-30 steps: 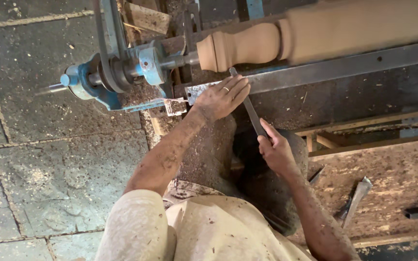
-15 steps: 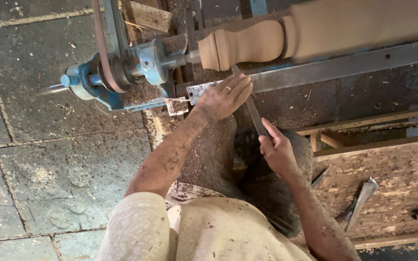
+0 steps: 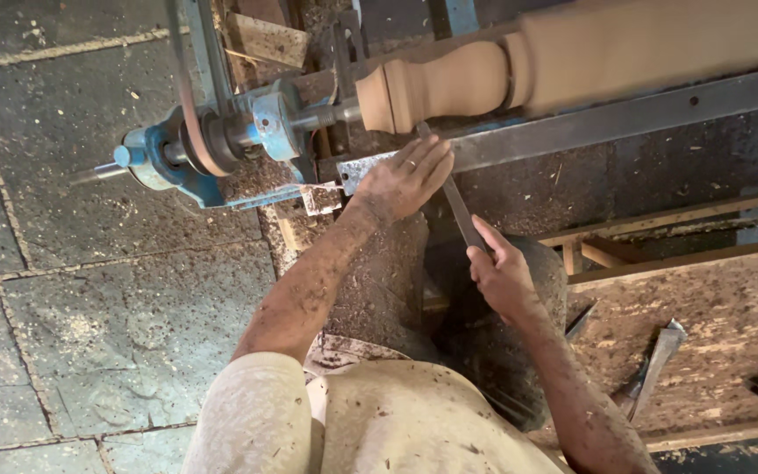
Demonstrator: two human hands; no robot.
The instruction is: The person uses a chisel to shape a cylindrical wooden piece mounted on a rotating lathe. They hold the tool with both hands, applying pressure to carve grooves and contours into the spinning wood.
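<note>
1. Left hand point(image 3: 404, 180) lies flat over the front of the chisel point(image 3: 454, 200), fingers together, pressing the blade down on the steel rail point(image 3: 625, 118). The tip shows just beyond the fingertips.
2. Right hand point(image 3: 500, 276) is wrapped closed around the chisel's handle end, low and near my body.
3. The wooden spindle point(image 3: 449, 83) sits in the lathe just above the left hand, its long axis running left to right across the view. Its right part blurs, so it looks to be spinning.
4. Key relation: the chisel's long axis runs from the right hand up and slightly left to the spindle, roughly square to the spindle's axis. The tip meets the wood at the narrow neck near the left end, by the turned bulb. The left hand is the nearer one to the wood.
5. The blue headstock point(image 3: 221, 145) with its belt pulley stands left of the spindle. A second tool point(image 3: 651, 369) lies on the sawdust-covered bench at right, well apart from both hands.
</note>
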